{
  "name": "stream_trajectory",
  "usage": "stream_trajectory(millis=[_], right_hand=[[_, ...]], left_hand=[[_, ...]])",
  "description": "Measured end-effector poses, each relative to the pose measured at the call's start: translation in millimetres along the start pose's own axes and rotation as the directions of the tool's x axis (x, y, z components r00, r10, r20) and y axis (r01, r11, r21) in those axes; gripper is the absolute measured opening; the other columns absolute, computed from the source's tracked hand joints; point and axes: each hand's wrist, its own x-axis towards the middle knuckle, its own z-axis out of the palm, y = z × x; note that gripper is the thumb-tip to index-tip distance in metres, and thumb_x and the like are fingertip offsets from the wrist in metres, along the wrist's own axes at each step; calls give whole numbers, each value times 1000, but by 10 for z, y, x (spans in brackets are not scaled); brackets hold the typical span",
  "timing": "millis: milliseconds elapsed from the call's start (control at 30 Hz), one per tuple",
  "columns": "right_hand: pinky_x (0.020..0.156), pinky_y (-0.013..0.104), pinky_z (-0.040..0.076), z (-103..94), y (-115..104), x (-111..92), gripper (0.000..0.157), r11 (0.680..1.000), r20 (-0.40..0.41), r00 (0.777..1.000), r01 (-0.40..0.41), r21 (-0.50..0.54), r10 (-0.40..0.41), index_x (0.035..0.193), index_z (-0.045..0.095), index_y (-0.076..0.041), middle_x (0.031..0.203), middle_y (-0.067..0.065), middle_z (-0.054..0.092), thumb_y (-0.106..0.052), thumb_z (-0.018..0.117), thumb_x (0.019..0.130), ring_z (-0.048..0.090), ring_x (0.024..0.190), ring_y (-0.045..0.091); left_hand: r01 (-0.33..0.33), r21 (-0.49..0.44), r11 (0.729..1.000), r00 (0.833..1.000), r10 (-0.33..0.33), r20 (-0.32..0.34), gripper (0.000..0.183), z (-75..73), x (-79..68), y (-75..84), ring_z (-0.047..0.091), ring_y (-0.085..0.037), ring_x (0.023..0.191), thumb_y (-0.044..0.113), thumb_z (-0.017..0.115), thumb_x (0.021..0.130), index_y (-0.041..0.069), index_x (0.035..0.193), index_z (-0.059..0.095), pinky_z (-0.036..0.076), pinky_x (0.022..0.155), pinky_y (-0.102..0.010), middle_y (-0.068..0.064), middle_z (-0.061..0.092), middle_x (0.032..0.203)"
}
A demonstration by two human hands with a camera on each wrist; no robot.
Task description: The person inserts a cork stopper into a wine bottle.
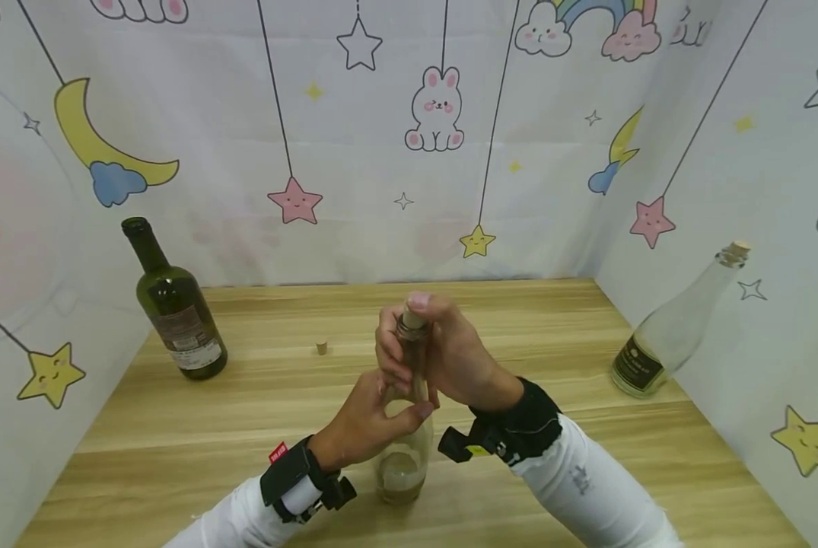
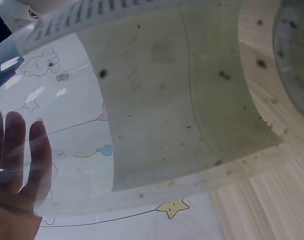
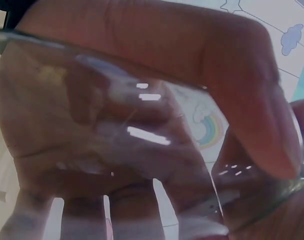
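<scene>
A clear glass bottle (image 1: 402,472) stands in front of me at the middle of the table. A cork (image 1: 412,316) sits in its mouth, part of it above the rim. My right hand (image 1: 462,358) has its fingers curled about the bottle neck, and its thumb presses on the cork top. Lower down, my left hand (image 1: 367,422) grips the bottle around the base of the neck and shoulder. In the left wrist view the bottle's label (image 2: 152,95) fills much of the picture. Through the glass in the right wrist view, parts of a hand show.
A small loose cork (image 1: 322,348) stands on the wooden table (image 1: 265,320). To the left is a dark green bottle (image 1: 179,312), uncorked at the top. At the right stands another clear bottle (image 1: 679,327), a cork (image 1: 739,249) in its mouth. Patterned cloth walls (image 1: 367,137) enclose the table.
</scene>
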Motion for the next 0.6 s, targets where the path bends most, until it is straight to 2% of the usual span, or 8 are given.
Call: stream_trajectory(millis=[133,433,600], right_hand=[[57,26,54,10,4,-1,50,1000,-2,1000,15,-12,-15,65,48,-9,56,-4,51,-51,42,92,48,47,12],[57,26,55,22,-3,2,44,999,2,1000,29,-12,-29,65,49,-10,55,-5,50,-41,36,94,46,45,12],[57,26,54,37,20,-11,45,998,-28,998,48,-27,-49,67,50,-10,55,-4,47,-41,35,95,45,45,12]], left_hand=[[-1,-1,1000,1000,1,-9,18,8,-8,-11,59,-17,105,-11,61,88,-3,104,62,54,96,-30,-19,65,104],[-12,21,1000,1000,12,-28,15,18,-17,-45,58,-10,105,-10,62,86,-1,97,65,54,94,-29,-18,69,97],[-14,39,999,999,15,-31,15,14,-19,-42,59,-11,105,-10,63,86,0,98,65,54,95,-31,-18,69,98]])
